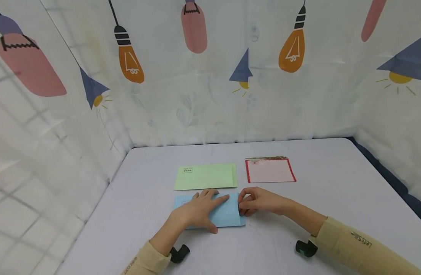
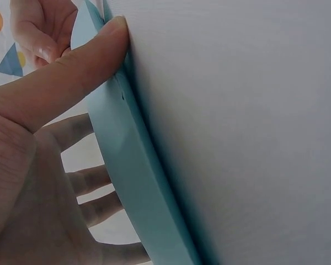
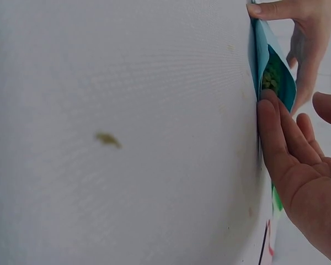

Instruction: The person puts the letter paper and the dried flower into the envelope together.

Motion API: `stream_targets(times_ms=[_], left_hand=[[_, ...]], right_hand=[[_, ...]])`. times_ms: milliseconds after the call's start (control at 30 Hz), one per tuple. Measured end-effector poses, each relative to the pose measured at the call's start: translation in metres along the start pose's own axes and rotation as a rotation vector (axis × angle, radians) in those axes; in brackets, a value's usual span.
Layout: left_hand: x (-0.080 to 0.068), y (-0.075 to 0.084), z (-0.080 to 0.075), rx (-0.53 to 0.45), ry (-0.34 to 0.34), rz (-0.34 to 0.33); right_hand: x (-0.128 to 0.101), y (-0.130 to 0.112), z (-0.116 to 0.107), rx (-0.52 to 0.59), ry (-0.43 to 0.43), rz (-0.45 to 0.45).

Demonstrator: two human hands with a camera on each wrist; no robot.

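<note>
Now | two envelopes: blue envelope (image 1: 227,215), green envelope (image 1: 206,176) | one card (image 1: 270,170)

The table (image 1: 334,198) is seen from above its near edge by the head view, facing the far curtain (image 1: 210,95). Both wrist views are held close along the tabletop; the blue envelope (image 1: 227,215) is shared by all three.
</note>
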State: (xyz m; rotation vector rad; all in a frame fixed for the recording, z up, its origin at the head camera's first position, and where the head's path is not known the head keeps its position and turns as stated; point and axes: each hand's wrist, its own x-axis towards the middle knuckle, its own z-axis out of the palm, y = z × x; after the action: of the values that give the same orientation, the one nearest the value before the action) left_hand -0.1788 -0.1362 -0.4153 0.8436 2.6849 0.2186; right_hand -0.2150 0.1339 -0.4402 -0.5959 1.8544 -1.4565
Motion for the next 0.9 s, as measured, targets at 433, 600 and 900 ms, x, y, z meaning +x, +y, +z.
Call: stream_targets(times_ms=[433,600,900], left_hand=[[0.0005,0.0010,-0.0005,-0.017,-0.007,-0.003],[0.0023,-0.0008,0.0016,-0.005,0.001,-0.004],[0.0015,-0.0010,0.0005,-0.024,0.005,-0.003]], right_hand=[[-0.0012,-0.0009,-0.0004,0.004,-0.007,-0.002],[0.0003,0.0005,-0.0018,-0.002,-0.011,-0.002],[0.0000,-0.0013,-0.0024,0.004,-0.019,-0.007]])
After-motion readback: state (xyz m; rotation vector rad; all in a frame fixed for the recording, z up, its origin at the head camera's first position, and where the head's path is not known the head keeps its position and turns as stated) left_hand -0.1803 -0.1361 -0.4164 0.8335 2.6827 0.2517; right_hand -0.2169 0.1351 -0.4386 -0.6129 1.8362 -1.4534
